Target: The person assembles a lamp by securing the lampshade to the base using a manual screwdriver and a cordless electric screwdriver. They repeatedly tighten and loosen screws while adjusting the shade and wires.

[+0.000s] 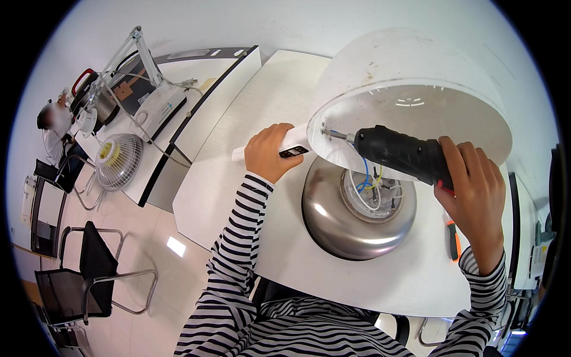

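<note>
My left hand [269,152] is wrapped round the white handle [295,140] of a large white plastic housing [404,62], tilted so its hollow underside faces me. A small dark panel shows on the handle. With my right hand [476,190] I grip a black electric screwdriver [395,153]. Its bit points left into the housing's inner wall, by the handle's root; whether it sits in a screw I cannot tell. Below, a rounded steel pot [357,235] rests upside down on the table. Blue, yellow and white wires [370,183] run from its base up toward the housing.
A screwdriver with an orange and dark green handle [454,241] lies on the white table [238,217], right of the pot. On another table to the left stand a wire-caged fan heater [119,162], a jointed lamp [143,53] and a steel kettle [104,107]. Black chairs [89,268] and another person [53,128] are farther left.
</note>
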`<state>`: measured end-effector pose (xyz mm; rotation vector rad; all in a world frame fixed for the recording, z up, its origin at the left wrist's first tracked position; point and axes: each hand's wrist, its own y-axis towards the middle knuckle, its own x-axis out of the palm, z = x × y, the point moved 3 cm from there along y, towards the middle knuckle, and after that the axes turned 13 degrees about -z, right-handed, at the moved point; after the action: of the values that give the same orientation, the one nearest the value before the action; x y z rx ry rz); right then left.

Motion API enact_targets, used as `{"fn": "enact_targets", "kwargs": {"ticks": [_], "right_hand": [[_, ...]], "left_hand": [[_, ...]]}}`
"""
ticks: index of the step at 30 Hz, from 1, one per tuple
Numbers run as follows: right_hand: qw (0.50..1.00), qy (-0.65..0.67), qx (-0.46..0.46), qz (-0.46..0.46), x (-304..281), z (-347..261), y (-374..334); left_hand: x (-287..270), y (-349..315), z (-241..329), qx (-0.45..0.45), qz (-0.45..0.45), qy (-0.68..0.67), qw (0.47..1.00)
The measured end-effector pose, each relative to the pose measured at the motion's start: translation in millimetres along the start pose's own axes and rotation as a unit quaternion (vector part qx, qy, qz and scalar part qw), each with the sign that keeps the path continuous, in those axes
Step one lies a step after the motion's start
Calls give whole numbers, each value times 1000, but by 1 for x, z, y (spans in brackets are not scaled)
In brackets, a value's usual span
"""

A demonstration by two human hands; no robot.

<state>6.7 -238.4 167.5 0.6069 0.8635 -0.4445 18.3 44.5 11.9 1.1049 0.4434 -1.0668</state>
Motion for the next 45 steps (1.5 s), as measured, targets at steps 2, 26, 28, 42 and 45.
{"fn": "enact_targets", "kwargs": {"ticks": [2, 26, 28, 42, 45], "right_hand": [[1000, -8, -8, 17, -1, -1, 1], [995, -74, -67, -10, -15, 6, 19], [993, -96, -72, 3, -20, 4, 20], [988, -130, -82, 21, -24, 1, 23], [987, -136, -81, 19, -24, 1, 23]], "left_hand": [[0, 0, 0, -3, -4, -1, 1000], [1, 2, 0, 9, 2, -3, 1000], [0, 1, 1, 9, 3, 5, 1000], [0, 1, -1, 10, 5, 0, 1000], [0, 2, 0, 8, 7, 0, 1000]]}}
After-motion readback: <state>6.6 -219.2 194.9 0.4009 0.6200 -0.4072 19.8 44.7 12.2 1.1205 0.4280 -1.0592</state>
